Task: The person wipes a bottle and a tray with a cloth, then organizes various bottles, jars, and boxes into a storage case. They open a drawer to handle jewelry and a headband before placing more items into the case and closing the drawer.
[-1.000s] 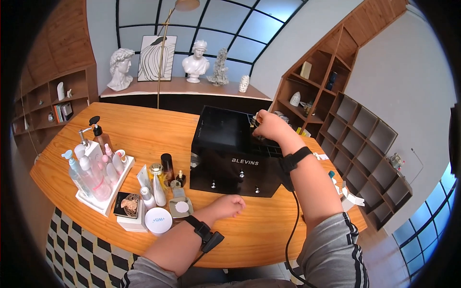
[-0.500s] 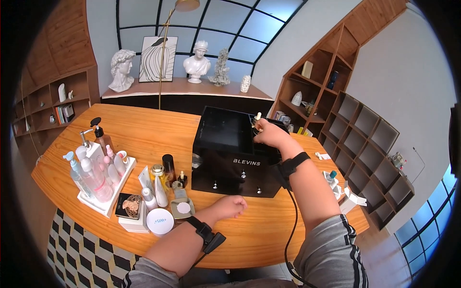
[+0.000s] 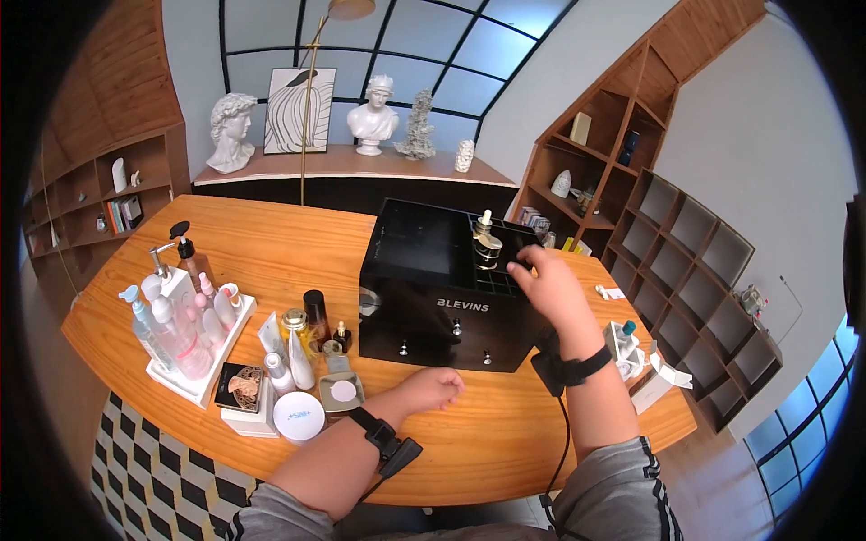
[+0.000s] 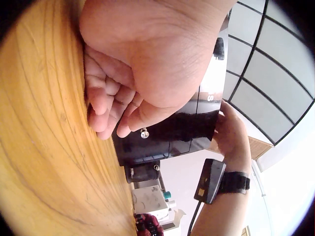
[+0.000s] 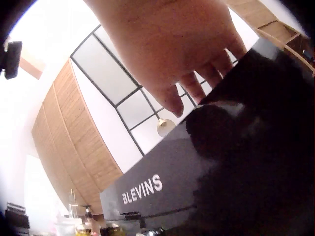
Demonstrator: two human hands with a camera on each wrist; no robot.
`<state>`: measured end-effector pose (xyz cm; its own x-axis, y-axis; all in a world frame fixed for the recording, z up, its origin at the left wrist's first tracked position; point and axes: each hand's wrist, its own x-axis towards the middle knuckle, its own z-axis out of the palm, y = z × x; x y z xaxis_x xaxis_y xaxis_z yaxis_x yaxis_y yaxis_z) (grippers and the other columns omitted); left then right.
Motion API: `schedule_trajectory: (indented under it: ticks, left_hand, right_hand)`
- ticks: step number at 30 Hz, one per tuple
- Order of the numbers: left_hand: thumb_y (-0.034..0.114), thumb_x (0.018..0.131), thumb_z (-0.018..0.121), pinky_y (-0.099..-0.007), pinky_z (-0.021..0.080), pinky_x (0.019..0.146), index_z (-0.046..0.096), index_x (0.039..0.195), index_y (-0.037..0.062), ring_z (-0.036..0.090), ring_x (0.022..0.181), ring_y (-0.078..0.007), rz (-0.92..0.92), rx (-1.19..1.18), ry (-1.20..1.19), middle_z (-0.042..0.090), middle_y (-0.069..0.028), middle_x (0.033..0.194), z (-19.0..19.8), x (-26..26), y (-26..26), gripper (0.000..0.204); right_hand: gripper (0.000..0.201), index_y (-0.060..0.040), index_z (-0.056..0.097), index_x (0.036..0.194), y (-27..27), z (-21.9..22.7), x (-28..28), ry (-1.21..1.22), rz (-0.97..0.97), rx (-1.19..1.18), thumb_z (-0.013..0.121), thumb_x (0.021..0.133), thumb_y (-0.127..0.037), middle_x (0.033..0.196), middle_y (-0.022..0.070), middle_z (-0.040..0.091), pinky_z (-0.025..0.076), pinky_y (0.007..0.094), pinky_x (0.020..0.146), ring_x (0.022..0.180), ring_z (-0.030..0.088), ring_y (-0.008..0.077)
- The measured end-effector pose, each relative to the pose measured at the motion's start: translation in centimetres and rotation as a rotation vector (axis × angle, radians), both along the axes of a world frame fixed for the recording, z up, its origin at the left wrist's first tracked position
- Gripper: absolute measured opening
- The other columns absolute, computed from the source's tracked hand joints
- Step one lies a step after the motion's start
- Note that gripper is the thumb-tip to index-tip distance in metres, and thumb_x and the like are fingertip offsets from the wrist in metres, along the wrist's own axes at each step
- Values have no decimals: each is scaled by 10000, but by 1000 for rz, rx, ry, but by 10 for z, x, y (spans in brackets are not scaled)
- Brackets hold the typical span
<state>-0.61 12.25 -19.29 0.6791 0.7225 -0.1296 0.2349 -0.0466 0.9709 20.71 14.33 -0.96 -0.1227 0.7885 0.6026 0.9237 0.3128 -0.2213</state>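
A glossy black BLEVINS organizer box (image 3: 406, 311) with small silver knobs stands on the table. Its top has a grid of compartments on the right. In that grid stands a gold-toned bottle with a white dropper top (image 3: 487, 236). My right hand (image 3: 552, 287) is over the box's right edge, fingers slightly bent and holding nothing. The right wrist view shows its spread fingers (image 5: 194, 88) just at the box's upper edge. My left hand (image 3: 433, 389) rests on the table before the box, loosely curled round nothing.
On the left, a white tray (image 3: 191, 389) bears several pump bottles. Between tray and box stand a white round jar (image 3: 299, 416), a dark bottle (image 3: 316, 316) and other cosmetics. An opened white carton (image 3: 657, 388) and a teal-capped item (image 3: 629, 328) lie at the right.
My right hand has let go of the dropper bottle and drawn back toward me and to the right. The bottle now stands in the box top. My left hand stays put.
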Motion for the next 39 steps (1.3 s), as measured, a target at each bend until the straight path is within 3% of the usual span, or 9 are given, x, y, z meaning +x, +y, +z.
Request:
schedule_trajectory:
  ticks: [3, 8, 18, 20, 23, 26, 29, 35, 39]
  left_hand:
    - [145, 936, 562, -260, 498, 647, 634, 1065, 38, 598, 700, -114, 12, -13, 2, 657, -57, 888, -2, 1, -1, 182]
    - [170, 940, 566, -262, 501, 654, 639, 1030, 39, 604, 711, -110, -4, 17, -68, 653, -47, 876, -4, -1, -3, 174]
    - [154, 954, 589, -285, 518, 739, 640, 1076, 43, 641, 846, -142, 64, 184, -75, 667, -58, 963, 51, -14, -31, 173]
    - [139, 931, 612, -300, 520, 743, 644, 1054, 46, 651, 865, -179, 242, 625, 57, 671, -76, 970, 75, -34, -42, 157]
    - [147, 849, 664, -416, 487, 896, 650, 1073, 54, 608, 1010, -344, 439, 1008, 379, 648, -138, 1028, 108, -52, -62, 243]
    - [180, 820, 698, -419, 479, 909, 643, 1137, 60, 602, 1040, -347, 470, 1058, 575, 643, -147, 1063, 111, -65, -70, 343]
    - [224, 775, 738, -417, 476, 916, 630, 1200, 68, 599, 1061, -354, 450, 837, 918, 636, -160, 1111, 104, -74, -75, 465]
    - [263, 731, 766, -413, 478, 914, 630, 1219, 80, 598, 1075, -361, 496, 789, 757, 648, -159, 1132, 130, -87, -102, 539]
    - [267, 712, 775, -412, 461, 925, 640, 1204, 90, 603, 1063, -356, 511, 859, 839, 666, -148, 1089, 115, -100, -109, 541]
  right_hand:
    - [395, -23, 707, 943, -4, -17, 2, 39, -69, -104, 547, 939, -384, 970, 205, 682, 501, 446, 865, 975, 631, 374]
    - [323, -36, 716, 893, -6, -27, -3, 26, -101, 64, 542, 937, -305, 917, 175, 690, 503, 439, 834, 939, 635, 350]
    - [289, -48, 711, 864, -6, -33, 0, 70, -91, 107, 568, 909, -296, 890, 144, 685, 507, 430, 814, 922, 634, 334]
    - [292, -52, 705, 895, -5, -28, 1, 49, -92, 97, 564, 917, -306, 895, 147, 677, 502, 432, 808, 929, 627, 338]
    - [293, -31, 698, 846, -2, -31, 2, 45, -76, 138, 586, 897, -297, 870, 152, 674, 512, 434, 802, 907, 628, 339]
    - [297, -27, 695, 839, -2, -30, 3, 55, -71, 128, 588, 895, -299, 868, 151, 674, 513, 434, 797, 902, 628, 339]
    - [301, -22, 686, 818, 1, -33, 4, 50, -71, 149, 593, 887, -299, 843, 151, 668, 515, 434, 779, 880, 627, 340]
    - [310, -21, 674, 777, 1, -33, 2, 53, -86, 165, 588, 881, -299, 829, 153, 666, 520, 431, 770, 865, 630, 337]
    - [315, -22, 672, 774, 2, -34, 3, 38, -86, 182, 576, 886, -300, 835, 148, 670, 524, 433, 768, 865, 633, 336]
